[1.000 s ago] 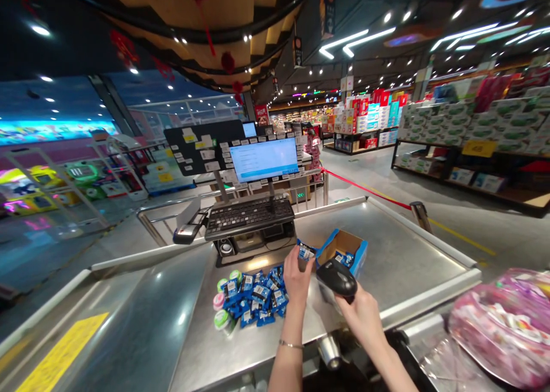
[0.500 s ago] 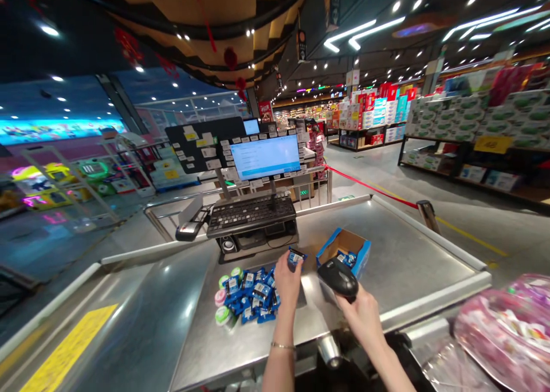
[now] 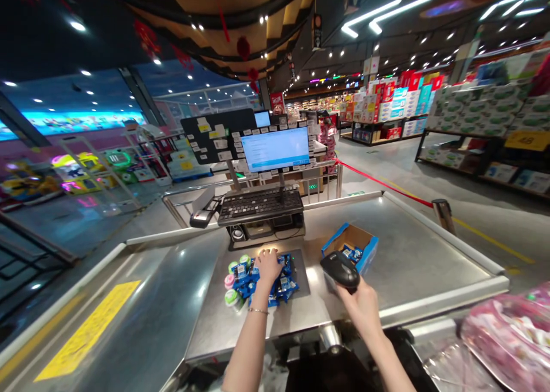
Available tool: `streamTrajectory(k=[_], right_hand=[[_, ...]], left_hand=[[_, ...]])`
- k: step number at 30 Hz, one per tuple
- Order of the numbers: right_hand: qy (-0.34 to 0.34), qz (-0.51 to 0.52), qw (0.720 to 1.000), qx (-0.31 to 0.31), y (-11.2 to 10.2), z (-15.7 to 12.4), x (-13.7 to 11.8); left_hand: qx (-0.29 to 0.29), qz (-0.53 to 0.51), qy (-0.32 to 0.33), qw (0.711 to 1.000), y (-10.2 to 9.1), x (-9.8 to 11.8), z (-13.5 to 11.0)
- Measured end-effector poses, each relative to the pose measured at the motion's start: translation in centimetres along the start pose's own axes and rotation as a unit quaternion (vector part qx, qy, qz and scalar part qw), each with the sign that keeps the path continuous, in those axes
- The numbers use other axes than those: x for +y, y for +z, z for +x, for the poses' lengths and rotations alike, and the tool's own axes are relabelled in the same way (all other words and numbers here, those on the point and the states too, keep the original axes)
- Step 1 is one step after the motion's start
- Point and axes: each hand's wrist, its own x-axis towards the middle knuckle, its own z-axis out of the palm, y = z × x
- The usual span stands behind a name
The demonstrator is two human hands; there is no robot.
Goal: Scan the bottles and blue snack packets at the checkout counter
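My right hand (image 3: 361,299) grips a black handheld barcode scanner (image 3: 341,269), held just in front of an open blue cardboard box (image 3: 351,246) with a few blue packets inside. My left hand (image 3: 267,264) rests on top of a pile of small blue packets (image 3: 281,282) on the steel checkout counter (image 3: 408,266), fingers curled down over the pile. Whether it still holds a packet is hidden. Several small round green and pink tubs (image 3: 232,278) sit at the left edge of the pile.
Behind the pile stand a black keyboard (image 3: 260,204) and a lit till screen (image 3: 275,149). A card reader (image 3: 201,217) sits to the left. A pink plastic bag (image 3: 511,334) lies at lower right. A red barrier tape (image 3: 382,183) and stocked shelves (image 3: 481,145) lie beyond.
My left hand carried a blue packet from beside the box leftward and down onto the pile. My right hand kept the scanner almost still. The camera view shifted left.
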Motion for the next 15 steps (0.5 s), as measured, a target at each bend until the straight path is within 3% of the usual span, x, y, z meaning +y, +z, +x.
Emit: streamTrajectory(k=[4, 6, 8, 11, 15], right_hand=[[0.032, -0.009, 0.999, 0.040, -0.7, 1.3, 1.3], [0.053, -0.011, 0.997, 0.060, -1.1, 1.9, 2.3], [0.072, -0.012, 0.994, 0.077, -1.6, 2.3, 3.3], [0.083, -0.011, 0.992, 0.094, -2.6, 3.0, 4.7], [0.095, -0.001, 0.989, 0.113, -4.2, 4.1, 6.2]], left_hand=[[0.063, -0.148, 0.134, 0.978, -0.2, 5.1, 0.1], [0.030, -0.261, 0.220, 0.939, 0.6, 8.3, 0.0], [-0.039, -0.323, 0.265, 0.908, 2.0, 11.6, 0.0], [-0.115, -0.310, 0.251, 0.910, 4.9, 15.8, 0.4], [-0.151, -0.243, 0.210, 0.935, 7.5, 19.6, 1.4]])
